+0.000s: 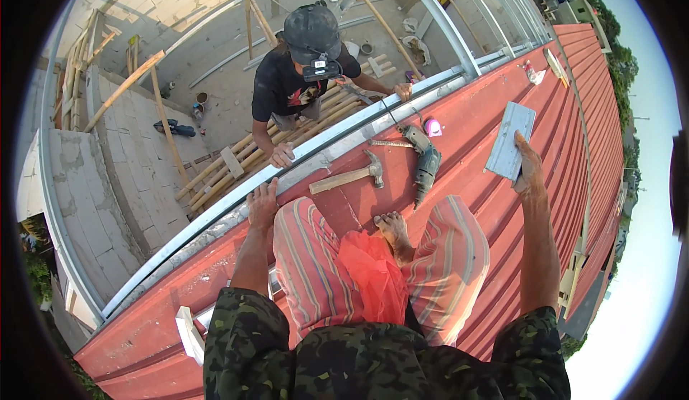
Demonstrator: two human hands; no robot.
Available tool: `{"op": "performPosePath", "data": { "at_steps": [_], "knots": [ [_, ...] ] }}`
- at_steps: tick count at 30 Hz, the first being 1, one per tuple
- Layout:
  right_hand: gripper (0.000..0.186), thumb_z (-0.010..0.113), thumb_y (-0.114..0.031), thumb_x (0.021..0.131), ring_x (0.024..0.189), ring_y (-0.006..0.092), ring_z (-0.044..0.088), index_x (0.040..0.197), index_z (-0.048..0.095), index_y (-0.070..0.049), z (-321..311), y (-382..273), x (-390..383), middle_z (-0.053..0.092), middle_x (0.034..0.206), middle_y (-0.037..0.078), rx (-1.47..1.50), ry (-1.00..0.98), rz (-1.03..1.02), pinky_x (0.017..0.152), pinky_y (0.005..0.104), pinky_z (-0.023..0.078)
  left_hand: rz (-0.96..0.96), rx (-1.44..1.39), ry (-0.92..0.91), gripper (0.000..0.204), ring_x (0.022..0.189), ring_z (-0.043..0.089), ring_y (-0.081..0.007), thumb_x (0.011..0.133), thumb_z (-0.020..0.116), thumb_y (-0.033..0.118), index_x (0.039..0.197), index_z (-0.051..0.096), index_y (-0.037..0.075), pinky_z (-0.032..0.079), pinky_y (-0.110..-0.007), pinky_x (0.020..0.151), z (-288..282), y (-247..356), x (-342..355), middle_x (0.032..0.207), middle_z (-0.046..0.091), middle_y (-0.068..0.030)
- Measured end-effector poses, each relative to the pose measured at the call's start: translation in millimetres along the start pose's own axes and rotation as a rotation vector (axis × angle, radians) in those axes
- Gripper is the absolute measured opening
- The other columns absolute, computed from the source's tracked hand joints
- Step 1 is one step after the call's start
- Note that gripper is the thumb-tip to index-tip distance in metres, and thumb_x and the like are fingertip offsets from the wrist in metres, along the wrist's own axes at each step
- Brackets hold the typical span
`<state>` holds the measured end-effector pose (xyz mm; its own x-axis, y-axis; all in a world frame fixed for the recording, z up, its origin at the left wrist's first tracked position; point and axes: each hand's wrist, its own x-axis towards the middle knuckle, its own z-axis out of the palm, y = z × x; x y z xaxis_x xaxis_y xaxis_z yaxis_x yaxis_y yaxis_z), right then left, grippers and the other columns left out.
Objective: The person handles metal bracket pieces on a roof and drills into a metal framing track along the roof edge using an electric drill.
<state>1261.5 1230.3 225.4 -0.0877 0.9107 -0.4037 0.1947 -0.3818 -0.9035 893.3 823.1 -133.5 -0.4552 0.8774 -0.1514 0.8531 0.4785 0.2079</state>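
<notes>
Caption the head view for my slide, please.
Right hand holding a flat metal piece, left hand at a metal beam; claw hammer and power drill on red ribbed roof.

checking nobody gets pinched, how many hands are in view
4: the wearer's left hand at the long metal beam; the wearer's right hand holding a flat metal piece; the co-worker's right hand on that beam; the co-worker's left hand farther right along it.

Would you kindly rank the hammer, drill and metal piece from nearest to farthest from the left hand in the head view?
1. Hammer, just right of the left hand.
2. Drill, right of the hammer.
3. Metal piece, in the right hand.
</notes>
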Motion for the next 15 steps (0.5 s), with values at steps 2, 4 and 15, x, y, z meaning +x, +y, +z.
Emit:
{"op": "performPosePath", "data": {
  "at_steps": [2, 4, 15],
  "knots": [
    [0.043, 0.069, -0.029, 0.091, 0.089, 0.0195, 0.066, 0.116, 0.059, 0.004, -15.7, 7.1, -4.8, 0.065, 0.103, 0.009, 0.023, 0.016, 0.005, 0.078, 0.0359, 0.057, 0.005, 0.008, -0.001, 0.065, 0.113, 0.054, -0.0261, 0.08, 0.064, 0.02, 0.142, 0.043, 0.015, 0.04, -0.047, 0.093, -2.1, 1.7, 0.2, 0.118, 0.054, -0.0075],
    [0.045, 0.069, -0.029, 0.091, 0.093, 0.0202, 0.065, 0.119, 0.058, 0.003, -24.1, 14.9, -10.3, 0.064, 0.105, 0.01, 0.059, 0.068, 0.031, 0.081, 0.0357, 0.057, 0.009, -0.006, -0.016, 0.067, 0.111, 0.055, -0.0254, 0.079, 0.068, 0.026, 0.141, 0.045, 0.015, 0.041, -0.047, 0.092, -10.3, 0.2, -9.2, 0.114, 0.055, -0.0081],
    [0.046, 0.062, -0.028, 0.096, 0.106, 0.0196, 0.064, 0.131, 0.05, -0.002, -64.7, 5.6, 9.8, 0.064, 0.117, 0.009, -0.085, 0.007, 0.025, 0.091, 0.0364, 0.055, -0.025, -0.127, -0.07, 0.1, 0.11, 0.056, -0.027, 0.059, 0.076, 0.064, 0.14, 0.045, 0.015, 0.043, -0.047, 0.089, -33.4, 9.4, 7.7, 0.111, 0.056, -0.0098]
  ]
}}
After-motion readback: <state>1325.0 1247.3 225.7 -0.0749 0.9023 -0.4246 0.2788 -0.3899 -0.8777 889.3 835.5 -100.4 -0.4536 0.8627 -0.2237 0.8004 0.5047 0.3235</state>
